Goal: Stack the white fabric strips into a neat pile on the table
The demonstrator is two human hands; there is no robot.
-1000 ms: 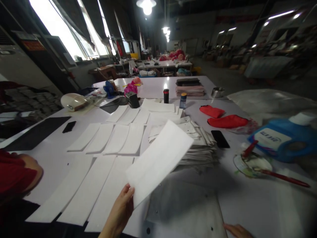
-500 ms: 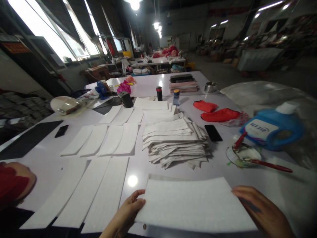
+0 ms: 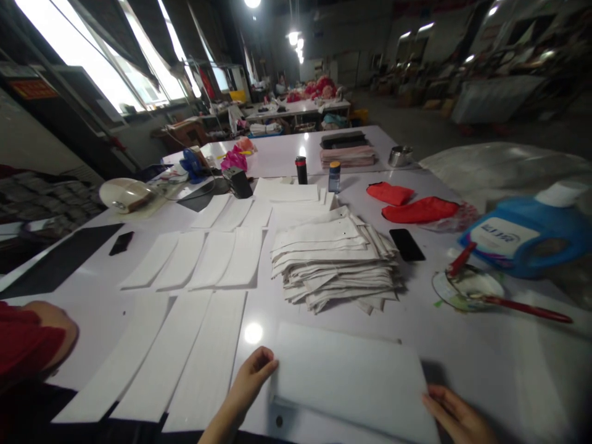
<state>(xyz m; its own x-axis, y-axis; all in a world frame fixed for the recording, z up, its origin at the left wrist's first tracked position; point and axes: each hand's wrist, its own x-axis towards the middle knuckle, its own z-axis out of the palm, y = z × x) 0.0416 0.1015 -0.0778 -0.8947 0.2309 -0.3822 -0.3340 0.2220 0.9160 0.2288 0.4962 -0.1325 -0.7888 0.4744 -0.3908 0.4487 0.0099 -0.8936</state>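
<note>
Right in front of me a white rectangular sheet (image 3: 346, 376) is held by its two short sides, tilted and partly lifted off the table. My left hand (image 3: 252, 382) pinches its left edge between thumb and fingers. On the opposite side, my right hand (image 3: 456, 410) grips the lower part of the right edge. Just beyond the sheet rises a thick, uneven stack of white pieces (image 3: 335, 262). To the left, long white strips (image 3: 203, 357) lie side by side, with a row of shorter white pieces (image 3: 198, 259) behind them.
At right are a blue jug (image 3: 527, 231), a round dish (image 3: 467, 287) with red-handled brushes, red sleeves (image 3: 416, 206) and a black phone (image 3: 407, 245). Two bottles (image 3: 301, 171) stand farther back. At the left edge is another person's arm in a red sleeve (image 3: 28, 336).
The sheet has tilted, its right end coming down and toward me. My right hand has moved left and lower along with it. The view has shifted slightly.
</note>
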